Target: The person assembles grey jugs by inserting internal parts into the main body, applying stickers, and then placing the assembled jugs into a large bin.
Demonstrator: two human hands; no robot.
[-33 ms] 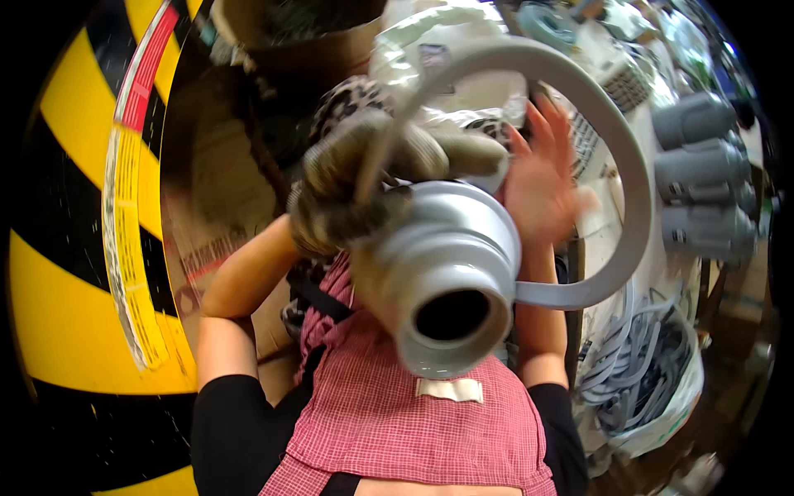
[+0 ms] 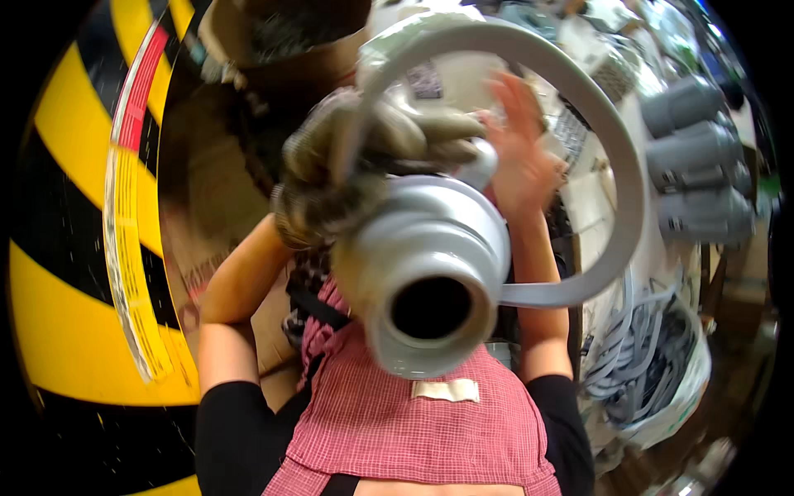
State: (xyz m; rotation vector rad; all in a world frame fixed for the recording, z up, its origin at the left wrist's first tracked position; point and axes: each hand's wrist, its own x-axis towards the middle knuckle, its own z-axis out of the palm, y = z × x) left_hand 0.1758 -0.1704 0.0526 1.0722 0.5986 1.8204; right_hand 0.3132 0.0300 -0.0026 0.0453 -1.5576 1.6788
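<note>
A glossy light-grey jug-like plastic body [image 2: 434,223] with a stepped, round neck hangs in front of my apron, its dark round opening facing me. A wide grey hoop handle [image 2: 630,190] arches from its side up and over both hands. My left hand [image 2: 356,157], in a dirty work glove, is closed around the far left side of the body. Behind it, my bare right hand [image 2: 521,153] is blurred by motion, its fingers stretched out, beside a small rounded grey part at the body's far side. Whether that hand touches it, I cannot tell.
Several grey vessels [image 2: 703,157] stand at the right. Below them a plastic bag [image 2: 691,364] holds many grey curved handles. A cardboard box [image 2: 331,58] is at the far left of centre, and a yellow-and-black striped surface [image 2: 66,306] runs along my left.
The grey body, its hoop handle and both hands have shifted slightly left in the picture. My right hand's fingers have moved up and left; the left hand keeps its hold.
</note>
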